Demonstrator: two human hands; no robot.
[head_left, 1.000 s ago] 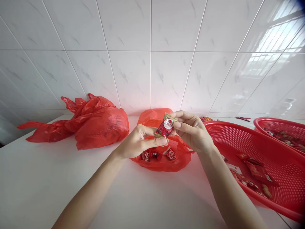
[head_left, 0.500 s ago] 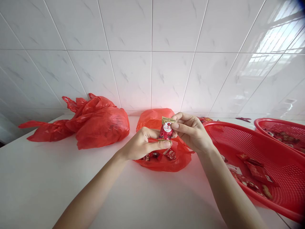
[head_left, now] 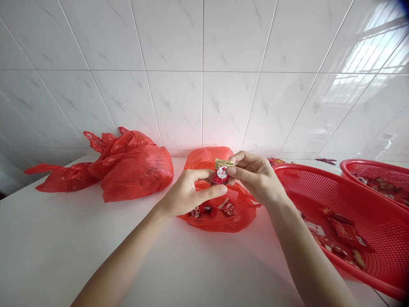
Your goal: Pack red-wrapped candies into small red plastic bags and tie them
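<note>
Your two hands grip a small red-and-gold packet [head_left: 221, 172] over the open red bag [head_left: 236, 219].
Your left hand [head_left: 190, 192] pinches its near end, your right hand [head_left: 258, 175] its far gold edge.

Near basket [head_left: 380, 221] cut off at right; packet [head_left: 221, 174] partly hidden.

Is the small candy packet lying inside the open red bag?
No, the packet is held above the bag between the left hand and right hand.
</note>
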